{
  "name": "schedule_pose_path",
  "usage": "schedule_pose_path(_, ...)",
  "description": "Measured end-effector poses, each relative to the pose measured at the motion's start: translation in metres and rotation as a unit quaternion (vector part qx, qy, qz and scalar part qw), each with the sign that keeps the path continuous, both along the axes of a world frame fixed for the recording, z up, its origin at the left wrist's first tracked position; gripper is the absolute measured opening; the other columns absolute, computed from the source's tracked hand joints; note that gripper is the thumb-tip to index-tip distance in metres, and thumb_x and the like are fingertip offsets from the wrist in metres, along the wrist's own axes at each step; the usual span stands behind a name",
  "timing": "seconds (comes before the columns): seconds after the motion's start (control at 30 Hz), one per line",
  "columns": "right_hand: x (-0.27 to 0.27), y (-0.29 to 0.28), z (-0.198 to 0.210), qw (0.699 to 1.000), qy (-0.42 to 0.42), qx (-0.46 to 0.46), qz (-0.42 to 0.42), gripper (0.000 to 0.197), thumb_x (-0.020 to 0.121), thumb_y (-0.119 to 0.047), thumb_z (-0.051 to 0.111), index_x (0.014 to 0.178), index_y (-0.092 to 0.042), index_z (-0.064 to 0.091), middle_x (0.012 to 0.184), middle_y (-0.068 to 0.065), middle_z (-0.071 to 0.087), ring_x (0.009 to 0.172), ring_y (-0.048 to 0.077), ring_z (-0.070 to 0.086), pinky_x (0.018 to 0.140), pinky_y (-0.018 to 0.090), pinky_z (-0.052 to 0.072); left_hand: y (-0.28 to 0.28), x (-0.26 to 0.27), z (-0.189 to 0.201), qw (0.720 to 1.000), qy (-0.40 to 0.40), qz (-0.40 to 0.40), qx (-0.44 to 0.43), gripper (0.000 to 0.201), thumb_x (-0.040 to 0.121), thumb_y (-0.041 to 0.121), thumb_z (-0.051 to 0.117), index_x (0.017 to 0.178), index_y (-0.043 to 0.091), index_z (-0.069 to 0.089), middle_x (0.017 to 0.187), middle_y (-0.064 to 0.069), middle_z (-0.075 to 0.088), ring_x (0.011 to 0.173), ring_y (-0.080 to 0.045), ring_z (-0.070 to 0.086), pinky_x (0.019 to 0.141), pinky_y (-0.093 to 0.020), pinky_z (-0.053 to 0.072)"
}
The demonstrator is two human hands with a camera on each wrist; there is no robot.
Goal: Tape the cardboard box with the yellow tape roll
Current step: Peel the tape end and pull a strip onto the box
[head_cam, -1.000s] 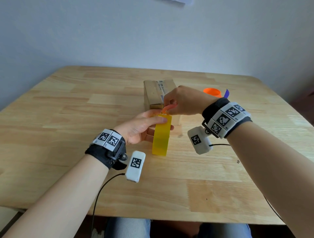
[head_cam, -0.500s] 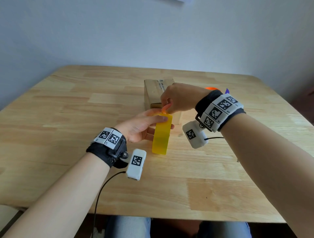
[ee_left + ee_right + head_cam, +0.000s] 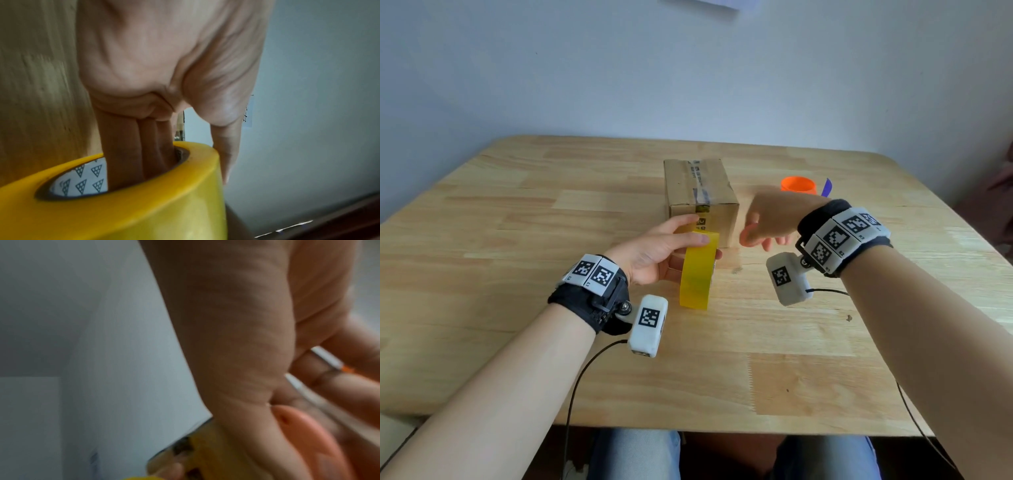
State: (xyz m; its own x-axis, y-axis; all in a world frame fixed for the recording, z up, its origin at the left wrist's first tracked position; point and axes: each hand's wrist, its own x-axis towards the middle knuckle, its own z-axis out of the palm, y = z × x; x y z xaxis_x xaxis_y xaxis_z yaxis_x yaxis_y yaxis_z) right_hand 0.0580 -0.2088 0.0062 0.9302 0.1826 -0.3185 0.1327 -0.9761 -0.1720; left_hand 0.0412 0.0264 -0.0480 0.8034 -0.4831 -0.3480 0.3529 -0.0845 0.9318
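Note:
The yellow tape roll (image 3: 697, 270) stands on edge on the table, just in front of the cardboard box (image 3: 698, 192). My left hand (image 3: 698, 236) holds the roll. Its fingers (image 3: 127, 154) pass through the core and its thumb (image 3: 226, 154) lies on the outer face of the roll (image 3: 144, 211). My right hand (image 3: 756, 236) hovers to the right of the roll, apart from it, near the box's front right corner. It grips a small orange plastic tool (image 3: 308, 443), which is blurred. Old grey tape runs over the top of the box.
An orange tape roll (image 3: 798, 185) and a purple strip (image 3: 826, 186) lie behind my right hand. The wooden table (image 3: 517, 222) meets a pale wall at its far edge. Cables trail from both wrist cameras across the near edge.
My right hand has left the top of the yellow roll and swung right, still gripping the orange tool. The left hand and the roll have stayed put.

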Motion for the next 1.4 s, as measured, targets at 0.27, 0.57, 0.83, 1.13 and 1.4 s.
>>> schedule_pose_path(0.27, -0.013, -0.034, -0.045, 0.988, 0.075, -0.050, -0.126, 0.042, 0.103, -0.039, 0.058, 0.121, -0.002, 0.070, 0.111, 0.009, 0.077, 0.102, 0.028, 0.074, 0.078, 0.033, 0.057, -0.003, -0.005, 0.001, 0.999, 0.008, 0.033, 0.017, 0.064, 0.098, 0.016, 0.064, 0.156, 0.021, 0.037, 0.079, -0.001, 0.081, 0.064, -0.012, 0.077, 0.053, -0.027, 0.059)
schedule_pose_path(0.57, -0.030, 0.018, -0.008, 0.971, 0.079, 0.171, -0.145, 0.077, 0.097, -0.076, 0.032, 0.098, -0.017, 0.081, 0.088, 0.001, 0.077, 0.071, 0.018, 0.059, 0.068, 0.030, 0.043, -0.005, -0.005, -0.001, 0.997, 0.025, 0.067, 0.018, 0.062, 0.093, 0.019, 0.072, 0.149, 0.023, 0.047, 0.091, -0.004, 0.080, 0.069, -0.018, 0.075, 0.059, -0.032, 0.062)
schedule_pose_path(0.83, -0.035, 0.039, -0.027, 0.899, 0.151, 0.360, -0.199, 0.053, 0.089, -0.059, 0.067, 0.105, -0.010, 0.081, 0.099, 0.004, 0.083, 0.103, 0.029, 0.075, 0.107, 0.042, 0.050, -0.001, -0.009, 0.003, 0.998, 0.047, 0.037, 0.002, 0.073, 0.084, 0.033, 0.079, 0.150, 0.022, 0.049, 0.112, -0.012, 0.072, 0.093, -0.030, 0.071, 0.078, -0.044, 0.059)
schedule_pose_path(1.13, -0.059, 0.019, -0.007, 0.929, 0.070, 0.301, -0.204, 0.038, 0.085, -0.047, 0.076, 0.093, -0.010, 0.077, 0.084, 0.002, 0.079, 0.070, 0.018, 0.068, 0.064, 0.029, 0.043, -0.021, -0.006, 0.001, 0.977, 0.082, 0.193, 0.028, 0.028, 0.092, 0.044, 0.073, 0.107, 0.021, 0.072, 0.087, -0.002, 0.045, 0.072, -0.015, 0.052, 0.060, -0.038, 0.063)
schedule_pose_path(1.4, -0.065, -0.034, -0.024, 0.970, -0.039, 0.025, -0.238, 0.041, 0.077, -0.045, 0.078, 0.069, -0.010, 0.059, 0.064, 0.006, 0.063, 0.058, 0.022, 0.059, 0.055, 0.028, 0.042, -0.043, 0.004, -0.013, 0.956, 0.063, 0.284, 0.036, 0.027, 0.090, 0.035, 0.077, 0.108, 0.015, 0.069, 0.083, 0.005, 0.057, 0.082, -0.015, 0.060, 0.075, -0.038, 0.060)
